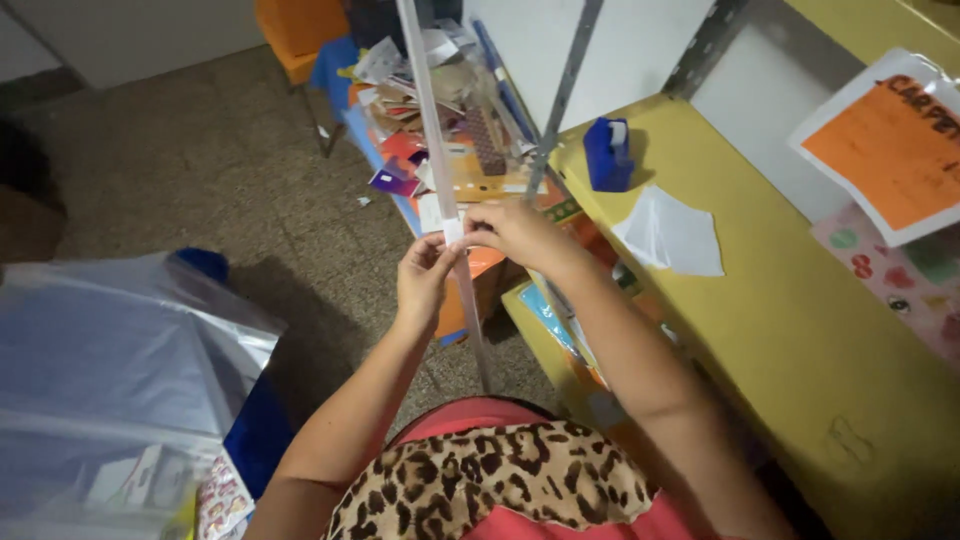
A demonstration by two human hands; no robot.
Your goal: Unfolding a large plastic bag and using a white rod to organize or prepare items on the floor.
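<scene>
A long thin pale strip [430, 120] runs upright from the top of the view down toward the floor in front of me. My left hand [424, 276] pinches it from the left at mid height. My right hand [516, 232] grips it from the right at the same spot, fingers closed. Between the two hands a small white piece [453, 231], like tape or paper, is wrapped on the strip. Both forearms reach out over my leopard-print and red clothing [500, 480].
A yellow table [800, 340] lies to the right with a blue tape dispenser [607, 153], a white folded sheet [672, 233] and an orange paper in a clear sleeve [890, 145]. A pile of coloured paper scraps [440, 110] sits ahead. A clear plastic bag [110, 370] lies at left.
</scene>
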